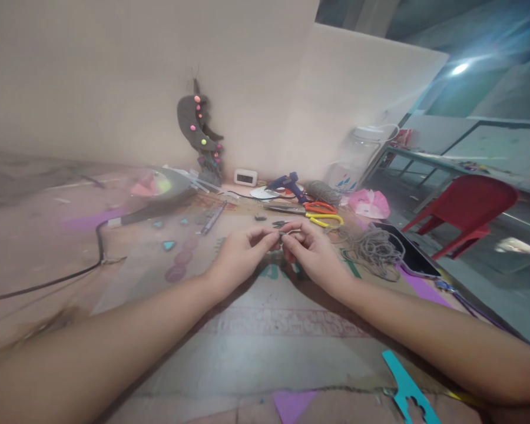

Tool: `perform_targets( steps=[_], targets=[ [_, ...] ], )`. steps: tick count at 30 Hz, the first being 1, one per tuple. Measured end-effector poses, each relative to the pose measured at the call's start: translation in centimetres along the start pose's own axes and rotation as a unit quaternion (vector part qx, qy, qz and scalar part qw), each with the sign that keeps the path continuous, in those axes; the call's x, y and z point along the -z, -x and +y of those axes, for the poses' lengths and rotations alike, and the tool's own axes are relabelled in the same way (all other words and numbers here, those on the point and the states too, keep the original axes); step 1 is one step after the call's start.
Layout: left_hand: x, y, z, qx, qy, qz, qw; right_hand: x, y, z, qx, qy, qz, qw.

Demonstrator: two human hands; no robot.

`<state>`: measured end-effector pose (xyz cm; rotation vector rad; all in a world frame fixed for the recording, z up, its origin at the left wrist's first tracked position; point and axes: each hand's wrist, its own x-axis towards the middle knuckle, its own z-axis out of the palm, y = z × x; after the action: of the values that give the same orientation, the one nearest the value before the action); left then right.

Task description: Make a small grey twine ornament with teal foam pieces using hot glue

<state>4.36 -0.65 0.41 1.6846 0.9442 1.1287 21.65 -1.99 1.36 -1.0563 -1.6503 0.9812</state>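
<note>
My left hand (pixel 250 254) and my right hand (pixel 313 253) meet over the middle of the cardboard sheet (pixel 256 353), thumbs and fingers pinched together. Between the fingertips is a small dark grey piece, too small and blurred to name. Just beyond the hands lie a little grey lump (pixel 260 217) and yellow-handled scissors (pixel 324 219). Scissors with orange handles (pixel 321 207) rest behind them. To the right of my right hand is a loose tangle of grey cord (pixel 374 252).
A grey crescent with coloured balls (pixel 189 123) stands by the wall, near a small digital clock (pixel 245 177) and a blue glue gun (pixel 291 186). Farther right are a phone (pixel 408 250), a jug (pixel 364 147) and a red chair (pixel 468 206). A turquoise cutout (pixel 404 380) lies at the front.
</note>
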Motion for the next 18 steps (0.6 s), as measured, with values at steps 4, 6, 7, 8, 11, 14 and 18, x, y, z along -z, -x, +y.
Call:
perform_targets(
  steps=[4,6,7,8,11,14,18],
  targets=[
    [-0.11,-0.21,-0.28,0.023,0.032,-0.008,0.999,0.11,-0.09,0.18,-0.008,-0.006,0.012,1.000],
    [-0.21,-0.29,-0.21,0.046,0.069,0.000,0.997,0.14,-0.11,0.26,-0.010,-0.008,0.009,1.000],
    [-0.26,-0.30,-0.13,0.053,0.084,0.005,0.995,0.14,-0.12,0.28,-0.010,-0.007,0.008,1.000],
    [-0.29,-0.27,-0.04,0.056,0.091,0.008,0.994,0.14,-0.12,0.28,-0.010,-0.005,0.007,1.000],
    [-0.34,-0.07,0.25,0.037,0.063,0.002,0.997,0.11,-0.07,0.22,-0.010,0.005,0.007,1.000],
    [-0.32,0.09,0.33,0.016,0.032,-0.004,0.999,0.06,0.03,0.17,-0.006,0.021,0.004,1.000],
    [-0.24,0.07,0.31,0.021,0.028,-0.003,0.999,0.01,0.16,0.29,0.002,0.037,-0.010,0.999]
  ],
)
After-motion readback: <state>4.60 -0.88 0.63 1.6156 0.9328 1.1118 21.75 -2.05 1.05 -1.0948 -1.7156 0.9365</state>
